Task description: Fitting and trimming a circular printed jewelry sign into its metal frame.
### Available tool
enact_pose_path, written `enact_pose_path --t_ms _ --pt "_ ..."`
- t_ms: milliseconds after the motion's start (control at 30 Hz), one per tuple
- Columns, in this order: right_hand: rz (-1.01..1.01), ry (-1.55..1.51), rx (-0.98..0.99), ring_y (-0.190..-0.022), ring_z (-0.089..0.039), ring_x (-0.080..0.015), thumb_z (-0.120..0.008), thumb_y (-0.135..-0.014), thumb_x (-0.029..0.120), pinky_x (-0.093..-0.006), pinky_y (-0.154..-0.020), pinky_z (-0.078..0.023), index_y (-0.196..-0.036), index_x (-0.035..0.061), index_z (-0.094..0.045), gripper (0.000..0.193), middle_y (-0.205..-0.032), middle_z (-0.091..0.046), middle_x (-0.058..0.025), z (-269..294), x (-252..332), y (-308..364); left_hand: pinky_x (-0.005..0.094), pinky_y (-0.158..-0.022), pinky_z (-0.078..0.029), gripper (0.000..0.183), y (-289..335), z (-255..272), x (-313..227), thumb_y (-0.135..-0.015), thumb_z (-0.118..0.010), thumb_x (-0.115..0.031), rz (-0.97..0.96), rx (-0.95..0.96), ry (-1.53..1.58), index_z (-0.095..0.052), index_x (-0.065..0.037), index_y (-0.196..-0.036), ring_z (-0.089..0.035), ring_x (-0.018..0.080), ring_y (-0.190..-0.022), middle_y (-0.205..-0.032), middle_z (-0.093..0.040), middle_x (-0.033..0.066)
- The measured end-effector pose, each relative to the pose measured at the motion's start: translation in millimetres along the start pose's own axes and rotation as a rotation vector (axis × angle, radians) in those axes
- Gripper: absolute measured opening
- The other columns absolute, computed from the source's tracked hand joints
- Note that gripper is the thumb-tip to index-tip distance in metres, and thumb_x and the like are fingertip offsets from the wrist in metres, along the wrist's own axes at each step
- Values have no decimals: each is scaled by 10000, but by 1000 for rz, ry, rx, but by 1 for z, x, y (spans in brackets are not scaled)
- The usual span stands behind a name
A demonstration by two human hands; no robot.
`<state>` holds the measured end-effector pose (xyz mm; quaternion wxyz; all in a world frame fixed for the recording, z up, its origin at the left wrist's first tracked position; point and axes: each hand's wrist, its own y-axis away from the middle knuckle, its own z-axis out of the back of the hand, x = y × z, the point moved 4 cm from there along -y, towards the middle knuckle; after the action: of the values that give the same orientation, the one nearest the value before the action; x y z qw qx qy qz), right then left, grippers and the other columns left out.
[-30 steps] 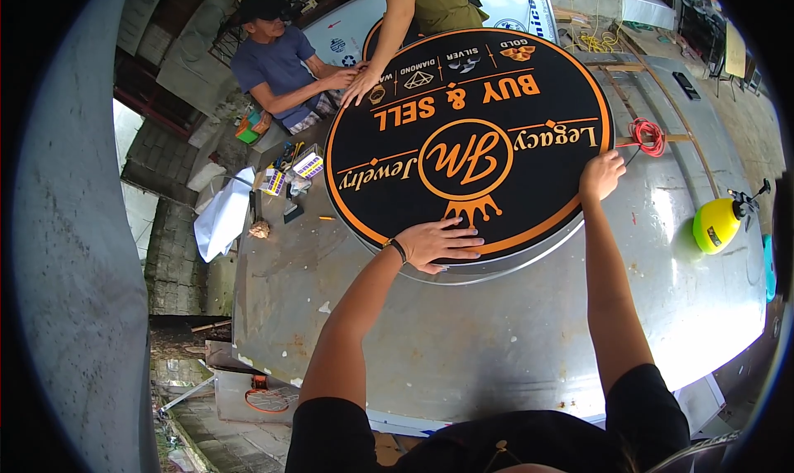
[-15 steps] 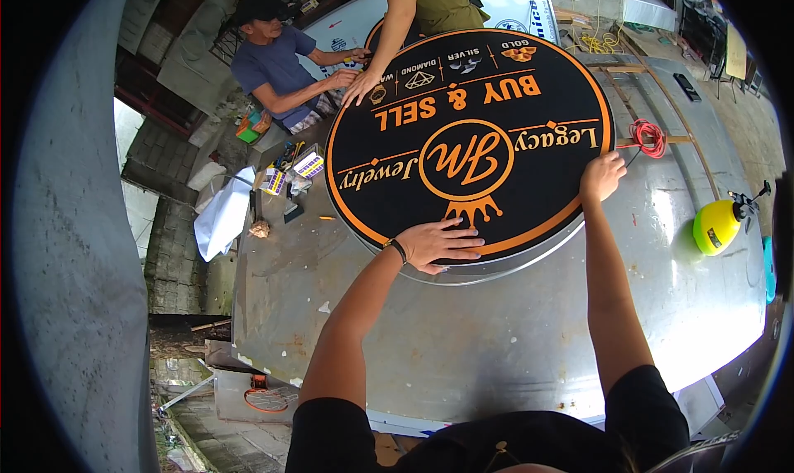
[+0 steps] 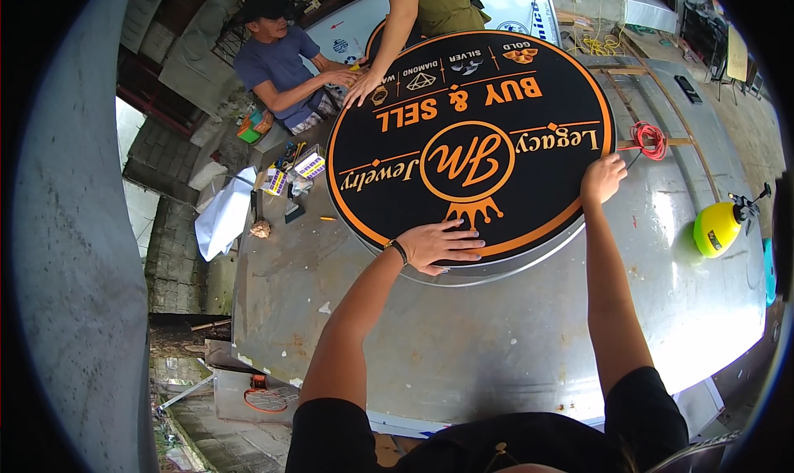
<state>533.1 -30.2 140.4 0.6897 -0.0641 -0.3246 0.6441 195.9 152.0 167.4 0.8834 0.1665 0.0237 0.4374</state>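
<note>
A large round black sign (image 3: 389, 155) with orange lettering and an orange rim lies on a grey metal table (image 3: 463, 349). My left hand (image 3: 440, 247) rests flat on its near edge, fingers spread over the orange crown. At the sign's right edge is my right hand (image 3: 602, 179), its fingers lying over the rim, the thumb side partly hidden. A person in an olive shirt (image 3: 447, 6) stands across the table and lays a hand (image 3: 362, 88) on the sign's far left. Another person in a blue shirt and black cap (image 3: 277, 68) has both hands near that same edge.
A coiled red cable (image 3: 649, 140) lies right of the sign, with a yellow spray bottle (image 3: 716, 229) beyond it. A black phone-like object (image 3: 687, 88) is farther back. Small boxes (image 3: 309, 164), a brush (image 3: 260, 226) and a white sheet (image 3: 225, 217) are at the left edge.
The person in the blue shirt has drawn both hands together near the sign's edge. My hands stay in the same places on the sign.
</note>
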Motion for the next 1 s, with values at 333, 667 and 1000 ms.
enact_pose_path --t_ms 333,667,1000 --pt "2 7 10 -927 -563 -262 -458 -886 110 -320 -641 -569 -992 -10 -524 173 -939 -543 -108 1 0 -1 450 -1168 -153 931 0 -1 0 -723 -691 -422 1 11 -21 -157 -290 -1474 -165 213 -1417 -1547 -134 -17" --pt "9 16 -17 -910 -567 -258 -461 -890 117 -315 -628 -570 -979 -6 -529 167 -929 -542 -107 3 2 0 450 -1168 -152 935 1 -3 1 -718 -691 -416 -2 -1 -20 -155 -293 -1474 -172 214 -1416 -1546 -141 -15" --pt "7 9 -16 -912 -567 -260 -460 -898 128 -317 -631 -569 -992 -11 -529 181 -932 -543 -110 1 1 0 451 -1167 -153 940 0 -2 1 -715 -697 -407 -1 0 -4 -153 -288 -1473 -167 214 -1417 -1546 -136 -14"
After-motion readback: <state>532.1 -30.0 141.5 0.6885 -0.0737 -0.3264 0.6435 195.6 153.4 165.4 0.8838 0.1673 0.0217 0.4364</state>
